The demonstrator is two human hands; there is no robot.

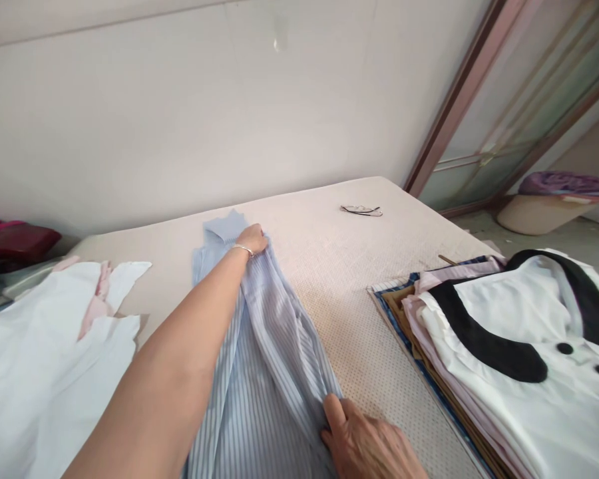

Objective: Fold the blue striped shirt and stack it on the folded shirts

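A blue-and-white striped shirt (pixel 269 346) lies lengthwise on the covered table, its collar (pixel 227 226) pointing toward the wall. My left hand (pixel 252 243), with a bracelet at the wrist, is closed on the shirt's shoulder just below the collar. Nearer to me, my right hand (pixel 367 436) pinches the shirt's right edge between thumb and fingers. Long folds run down the cloth between the two hands. My left forearm hides part of the shirt's left side, and its lower end runs out of view.
White garments with pink parts (pixel 54 346) lie at left, near a dark red bag (pixel 17 246). A pile of folded clothes, topped by a white garment with a black collar (pixel 519 313), sits at right. Glasses (pixel 361 210) rest toward the table's (pixel 319 246) far edge. A bin (pixel 542 213) stands beyond.
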